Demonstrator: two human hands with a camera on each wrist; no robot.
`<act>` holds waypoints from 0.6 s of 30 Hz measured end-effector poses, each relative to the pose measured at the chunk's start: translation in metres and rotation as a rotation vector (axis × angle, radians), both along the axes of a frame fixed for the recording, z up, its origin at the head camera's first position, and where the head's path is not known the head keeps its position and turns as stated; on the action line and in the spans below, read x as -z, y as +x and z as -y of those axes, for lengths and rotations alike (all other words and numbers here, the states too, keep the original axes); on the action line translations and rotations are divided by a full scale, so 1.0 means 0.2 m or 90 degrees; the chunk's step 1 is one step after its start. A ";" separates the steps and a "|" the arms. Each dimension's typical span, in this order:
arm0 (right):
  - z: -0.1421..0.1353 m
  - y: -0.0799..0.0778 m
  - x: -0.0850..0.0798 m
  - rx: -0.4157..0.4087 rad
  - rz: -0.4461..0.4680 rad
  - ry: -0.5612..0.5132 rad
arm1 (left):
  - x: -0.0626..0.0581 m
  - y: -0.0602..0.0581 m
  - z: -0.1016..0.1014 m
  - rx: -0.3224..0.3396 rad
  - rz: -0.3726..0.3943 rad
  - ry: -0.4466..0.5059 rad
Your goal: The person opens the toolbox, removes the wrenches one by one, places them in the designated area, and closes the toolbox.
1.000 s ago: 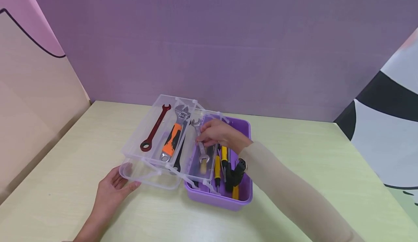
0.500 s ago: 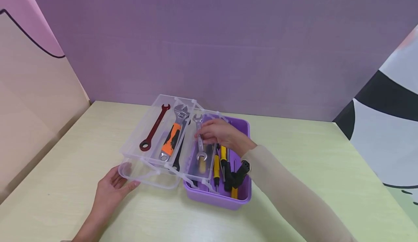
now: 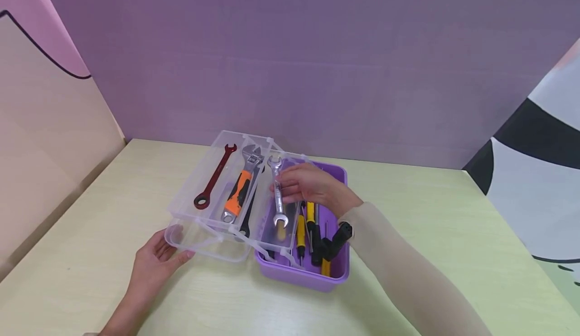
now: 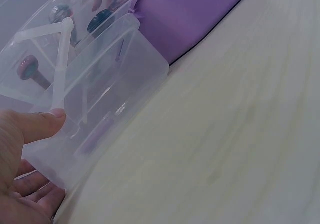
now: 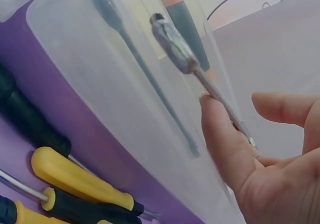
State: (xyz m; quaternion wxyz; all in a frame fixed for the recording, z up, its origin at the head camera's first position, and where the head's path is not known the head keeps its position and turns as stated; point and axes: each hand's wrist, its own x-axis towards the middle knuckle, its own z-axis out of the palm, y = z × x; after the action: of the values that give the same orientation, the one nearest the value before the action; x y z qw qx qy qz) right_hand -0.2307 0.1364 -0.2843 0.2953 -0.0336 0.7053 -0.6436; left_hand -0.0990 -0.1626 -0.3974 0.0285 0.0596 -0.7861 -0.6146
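Silver wrench (image 3: 278, 192) turned, seemingly pinched in right hand (image 3: 311, 183)

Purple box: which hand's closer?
Right. The right hand is over the purple box, holding a silver wrench; the left hand is farther off, to the box's left, at the clear lid's outer corner.

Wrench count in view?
4: silver wrench in the right hand, red wrench and orange-handled adjustable wrench in the upper clear tray, black wrench just right of the adjustable. Others may be hidden in the purple box.
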 end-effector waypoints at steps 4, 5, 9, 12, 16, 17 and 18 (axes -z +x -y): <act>-0.01 0.01 -0.01 -0.007 -0.006 0.004 | 0.00 0.00 0.00 -0.004 0.001 -0.005; -0.02 0.01 -0.01 -0.012 -0.010 0.004 | 0.00 0.00 0.00 -0.005 0.001 -0.007; -0.05 0.02 -0.01 -0.020 -0.021 0.004 | 0.00 0.00 0.00 -0.007 0.004 -0.011; -0.07 0.03 -0.01 -0.016 -0.026 0.001 | 0.01 0.00 0.00 -0.006 0.007 -0.010; -0.10 0.04 -0.02 -0.011 -0.028 -0.003 | 0.01 0.00 0.00 -0.009 0.011 -0.011; -0.11 0.04 -0.02 -0.012 -0.029 -0.004 | 0.01 0.00 0.00 -0.011 0.012 -0.011; -0.11 0.05 -0.02 -0.013 -0.032 -0.004 | 0.01 0.00 0.00 -0.012 0.013 -0.012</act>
State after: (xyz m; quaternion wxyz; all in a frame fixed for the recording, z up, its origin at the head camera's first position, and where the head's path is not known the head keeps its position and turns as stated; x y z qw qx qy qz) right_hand -0.2215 0.1585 -0.2800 0.2840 -0.0580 0.7100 -0.6418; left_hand -0.0992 -0.1625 -0.3986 0.0267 0.0733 -0.7914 -0.6063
